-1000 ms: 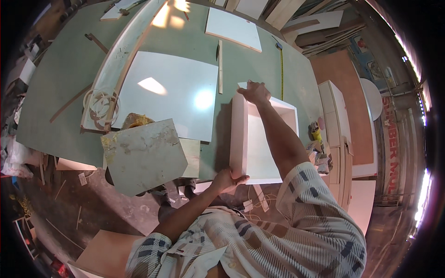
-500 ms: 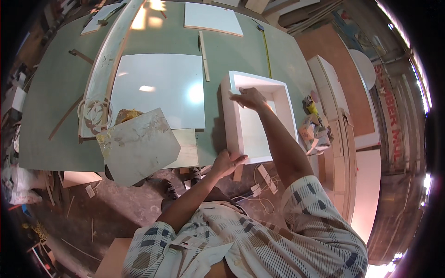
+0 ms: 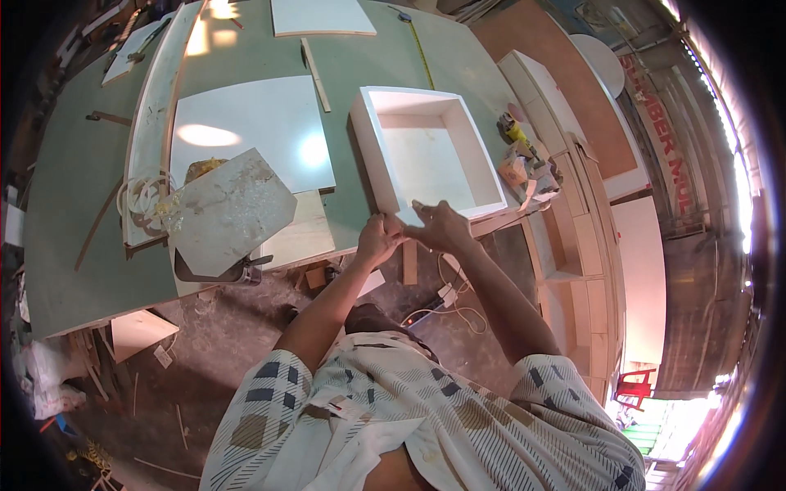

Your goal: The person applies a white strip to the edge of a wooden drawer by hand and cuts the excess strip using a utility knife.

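Observation:
A white open box (image 3: 378,151), shaped like a drawer and lighter inside, rests on the green-grey table near its front edge. My left hand (image 3: 380,237) is closed at the box's near left corner, its fingertips against the outside. Right beside it, my right hand (image 3: 444,229) bends over the near rim with fingers and thumb drawn together. Whatever may be between those fingertips is too small to make out. The two hands almost touch at the corner.
Left of the box lie a glossy white panel (image 3: 254,123) and a stained board (image 3: 233,213) with glue smears. A tape measure (image 3: 405,16) stretches out behind. Clutter with a yellow tool (image 3: 512,129) sits right of the box. Cables (image 3: 446,295) lie on the floor below.
My right hand has come from the box's far left rim down to the near left corner, beside my left hand. The view has shifted, and the box appears turned slightly.

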Available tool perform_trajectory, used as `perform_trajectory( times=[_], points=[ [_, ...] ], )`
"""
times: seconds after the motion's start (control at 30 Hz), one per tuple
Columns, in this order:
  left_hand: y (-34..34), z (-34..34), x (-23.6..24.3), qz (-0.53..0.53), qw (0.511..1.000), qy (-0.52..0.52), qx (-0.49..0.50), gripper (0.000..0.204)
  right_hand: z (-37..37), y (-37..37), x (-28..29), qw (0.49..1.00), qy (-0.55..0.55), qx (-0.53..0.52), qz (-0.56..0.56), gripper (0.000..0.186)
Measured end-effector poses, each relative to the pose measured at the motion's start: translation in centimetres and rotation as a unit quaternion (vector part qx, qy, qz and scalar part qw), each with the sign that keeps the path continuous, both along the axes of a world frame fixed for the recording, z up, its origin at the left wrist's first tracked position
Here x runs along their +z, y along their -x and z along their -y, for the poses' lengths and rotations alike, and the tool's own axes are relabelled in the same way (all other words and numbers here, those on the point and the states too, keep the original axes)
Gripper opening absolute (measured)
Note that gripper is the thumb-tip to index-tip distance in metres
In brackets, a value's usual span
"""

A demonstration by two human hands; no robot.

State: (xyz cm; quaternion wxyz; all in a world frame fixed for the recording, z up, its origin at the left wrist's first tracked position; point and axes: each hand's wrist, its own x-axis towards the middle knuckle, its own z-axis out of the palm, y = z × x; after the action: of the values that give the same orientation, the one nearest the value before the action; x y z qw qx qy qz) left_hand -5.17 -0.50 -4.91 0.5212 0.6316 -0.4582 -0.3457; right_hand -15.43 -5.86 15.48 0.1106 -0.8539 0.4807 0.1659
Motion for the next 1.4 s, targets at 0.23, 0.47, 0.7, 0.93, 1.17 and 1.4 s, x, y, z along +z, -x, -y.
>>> perform_trajectory(
  times=[0.23, 0.47, 0.7, 0.93, 1.17, 1.4],
  points=[
    [-1.5, -0.7, 1.2, -0.032, 0.996, -0.029, -0.072, 0.051, -2.4, 5.8, -0.7, 0.999, 0.000, 0.029, -0.017, 0.082],
    [-2.9, 1.2, 2.7, -0.080, 0.988, -0.095, 0.094, 0.057, 6.3, 10.0, 2.1, 0.989, 0.010, -0.013, 0.146, 0.084],
    [-3.6, 8.7, 6.7, -0.063, 0.975, -0.129, 0.170, 0.069, 24.1, 10.0, 0.7, 0.970, 0.035, 0.111, 0.214, 0.089],
    [-3.9, 15.2, 5.6, 0.081, 0.906, -0.200, 0.365, 0.063, 42.9, 5.4, -0.4, 0.961, 0.042, 0.216, 0.169, 0.089],
    [-3.2, 16.3, 6.7, 0.155, 0.849, -0.325, 0.387, 0.072, 53.0, 0.7, -3.9, 0.924, 0.017, 0.353, 0.148, 0.082],
    [-2.9, 17.1, 8.8, 0.138, 0.840, -0.384, 0.357, 0.086, 46.7, -9.1, -4.9, 0.880, -0.034, 0.441, 0.171, 0.076]
  ],
)
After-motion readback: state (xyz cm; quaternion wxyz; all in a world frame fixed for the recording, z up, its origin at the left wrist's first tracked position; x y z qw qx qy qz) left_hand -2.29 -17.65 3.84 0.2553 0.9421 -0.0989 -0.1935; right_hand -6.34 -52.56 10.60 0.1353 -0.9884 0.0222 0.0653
